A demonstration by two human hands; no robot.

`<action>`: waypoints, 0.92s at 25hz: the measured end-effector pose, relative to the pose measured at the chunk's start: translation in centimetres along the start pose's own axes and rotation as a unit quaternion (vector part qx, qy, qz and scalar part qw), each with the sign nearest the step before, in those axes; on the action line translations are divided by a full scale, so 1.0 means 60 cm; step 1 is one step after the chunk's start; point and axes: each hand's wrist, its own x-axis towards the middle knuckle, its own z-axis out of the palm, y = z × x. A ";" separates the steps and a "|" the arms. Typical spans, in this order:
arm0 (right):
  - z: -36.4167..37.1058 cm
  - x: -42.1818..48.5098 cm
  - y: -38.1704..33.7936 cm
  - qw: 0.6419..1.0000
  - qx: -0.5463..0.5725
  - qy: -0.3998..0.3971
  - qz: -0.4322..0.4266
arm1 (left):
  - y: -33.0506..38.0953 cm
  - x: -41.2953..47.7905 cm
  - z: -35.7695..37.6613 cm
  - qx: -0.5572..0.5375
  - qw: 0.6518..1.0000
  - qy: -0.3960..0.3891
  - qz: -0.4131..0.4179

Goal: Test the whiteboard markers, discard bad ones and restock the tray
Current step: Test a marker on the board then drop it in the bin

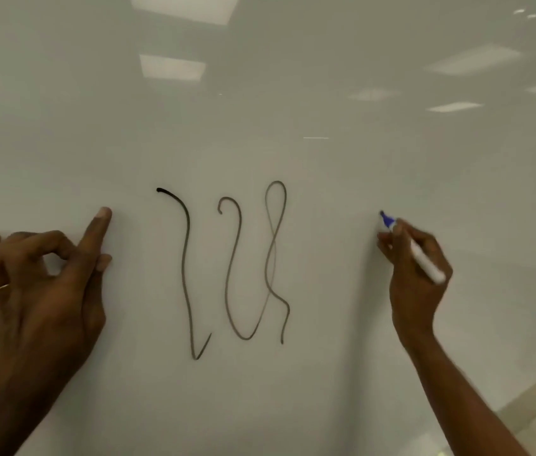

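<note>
A white-barrelled marker [424, 263] with a blue tip is pinched in my right hand [414, 274], the tip pointing up-left at the whiteboard [326, 153]. No blue line shows on the board near the tip. My left hand [40, 284] rests against the board at the left, with the index finger straight and its tip on the surface; the other fingers are curled and nothing is visible in them. Between my hands are three drawn squiggles: a dark black one [186, 268] and two fainter grey ones [232, 274] [276, 258].
The glossy board fills nearly the whole view and reflects ceiling lights. A pale reflected shape [533, 409] sits at the lower right. No marker tray or bin is in view.
</note>
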 end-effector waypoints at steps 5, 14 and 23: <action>-0.082 -0.212 0.058 0.986 -0.075 -0.058 0.135 | 0.033 0.005 -0.037 -0.020 0.998 0.053 0.000; -0.066 -0.233 -0.075 0.968 -0.064 -0.096 0.222 | 0.070 -0.030 -0.057 -0.192 0.970 0.139 0.055; -0.031 -0.336 -0.166 0.944 -0.025 -0.122 0.305 | 0.236 -0.195 -0.060 -0.607 0.731 -0.179 -0.257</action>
